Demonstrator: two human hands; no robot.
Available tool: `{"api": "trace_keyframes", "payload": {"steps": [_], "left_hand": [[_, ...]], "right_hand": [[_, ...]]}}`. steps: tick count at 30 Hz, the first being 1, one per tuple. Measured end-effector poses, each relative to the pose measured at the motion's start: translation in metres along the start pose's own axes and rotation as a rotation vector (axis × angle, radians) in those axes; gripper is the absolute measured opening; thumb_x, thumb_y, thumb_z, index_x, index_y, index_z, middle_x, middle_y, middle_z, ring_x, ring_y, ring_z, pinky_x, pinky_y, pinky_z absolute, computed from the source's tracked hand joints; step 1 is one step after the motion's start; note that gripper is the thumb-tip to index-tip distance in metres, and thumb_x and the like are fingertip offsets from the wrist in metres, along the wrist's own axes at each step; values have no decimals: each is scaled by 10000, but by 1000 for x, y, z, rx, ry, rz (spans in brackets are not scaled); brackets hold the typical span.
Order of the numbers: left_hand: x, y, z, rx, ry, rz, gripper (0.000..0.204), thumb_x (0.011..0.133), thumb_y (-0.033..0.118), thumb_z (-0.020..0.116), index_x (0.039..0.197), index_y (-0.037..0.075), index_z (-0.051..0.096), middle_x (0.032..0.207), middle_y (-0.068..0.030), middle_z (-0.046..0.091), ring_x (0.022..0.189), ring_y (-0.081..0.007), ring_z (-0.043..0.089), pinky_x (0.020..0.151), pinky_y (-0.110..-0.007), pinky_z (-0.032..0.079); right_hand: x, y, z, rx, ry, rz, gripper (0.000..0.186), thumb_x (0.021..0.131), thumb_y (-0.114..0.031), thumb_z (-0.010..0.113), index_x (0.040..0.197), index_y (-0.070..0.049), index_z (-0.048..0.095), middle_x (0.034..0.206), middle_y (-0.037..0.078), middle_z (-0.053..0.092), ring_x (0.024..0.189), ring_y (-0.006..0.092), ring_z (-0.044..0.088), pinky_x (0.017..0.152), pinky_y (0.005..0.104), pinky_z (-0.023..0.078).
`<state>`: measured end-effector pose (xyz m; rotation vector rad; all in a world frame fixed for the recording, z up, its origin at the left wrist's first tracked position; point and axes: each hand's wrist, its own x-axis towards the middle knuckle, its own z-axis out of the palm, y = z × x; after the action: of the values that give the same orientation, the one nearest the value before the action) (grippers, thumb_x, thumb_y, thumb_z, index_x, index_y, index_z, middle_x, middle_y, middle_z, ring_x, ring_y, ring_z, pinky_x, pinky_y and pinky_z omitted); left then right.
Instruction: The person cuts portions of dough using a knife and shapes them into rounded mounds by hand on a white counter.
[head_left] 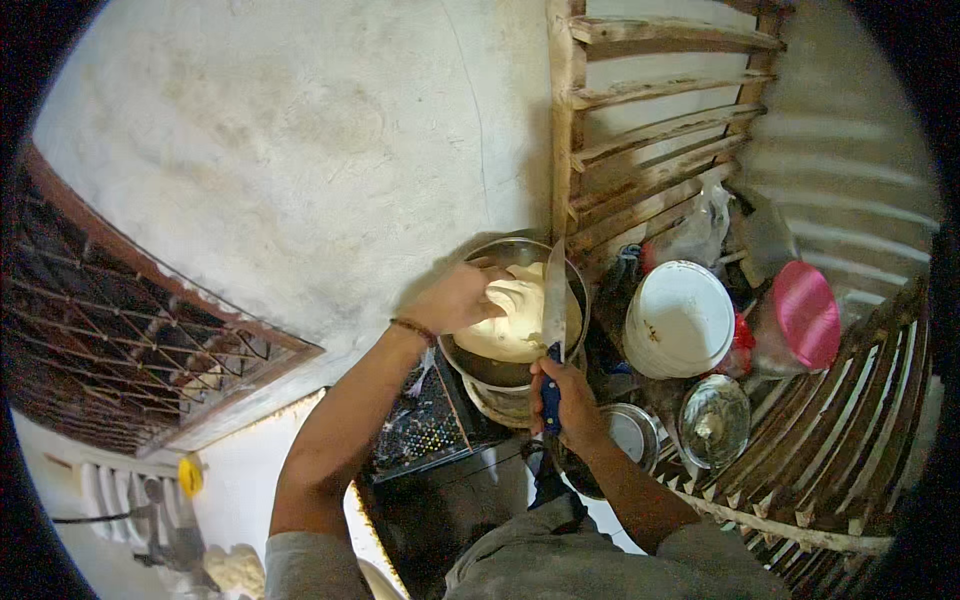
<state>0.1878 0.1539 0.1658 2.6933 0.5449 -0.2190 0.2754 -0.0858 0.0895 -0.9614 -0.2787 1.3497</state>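
A large mass of pale, smooth dough (515, 315) fills much of a round metal pot (508, 247) in front of me. My left hand (458, 295) reaches over the pot's left rim, its fingers curled on the dough's upper left edge; some fingertips are hidden. At the pot's right side, my right hand (570, 400) grips the dark blue handle of a long-bladed knife (556, 305). The broad blade points away from me and lies across the pot's right part, along the dough's right edge. Whether the blade touches the dough, I cannot tell.
Right of the pot stand a white bucket (682, 320) and a pink plastic container (806, 316). Nearer lie a metal lid (714, 422) and a round metal vessel (630, 440). A wooden slatted rack (660, 95) rises behind; a plastered wall (290, 130) borders the left.
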Motion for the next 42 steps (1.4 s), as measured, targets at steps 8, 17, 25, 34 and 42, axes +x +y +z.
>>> {"api": "trace_keyframes", "payload": {"steps": [8,17,25,34,42], "left_hand": [[-18,8,4,-71,385,179,316,900,167,697,1194,55,715,1221,-241,668,1098,-415,657,955,-461,548],[-12,6,-15,-240,358,-2,322,891,133,699,1204,63,721,1014,-221,725,909,-406,700,836,-448,569],[-14,13,-39,-351,608,62,320,903,68,715,1220,26,729,868,-199,729,648,-238,654,648,-342,538],[-187,91,-143,-566,1128,250,339,759,-62,722,1090,1,681,1187,-100,661,1073,-163,630,919,-310,534],[-606,36,29,-816,1536,-42,669,1052,507,432,1535,44,425,1576,-265,410,1385,-286,491,1037,-393,531]], "right_hand": [[30,23,1,-161,-39,42,437,1089,-494,436,1046,-66,515,599,38,501,374,195,502,349,325,411],[33,40,8,-151,-104,192,432,1054,-517,493,950,-98,516,549,15,428,389,170,445,367,331,389],[39,86,28,-31,-80,275,420,1072,-494,483,889,-118,513,579,17,461,378,162,465,344,309,393],[20,64,95,-365,-415,-93,394,1106,-445,450,1009,-65,489,592,24,476,379,147,450,347,295,388],[-108,163,52,-553,-354,243,405,1093,-453,480,995,-63,523,597,18,486,401,145,473,372,330,401]]}}
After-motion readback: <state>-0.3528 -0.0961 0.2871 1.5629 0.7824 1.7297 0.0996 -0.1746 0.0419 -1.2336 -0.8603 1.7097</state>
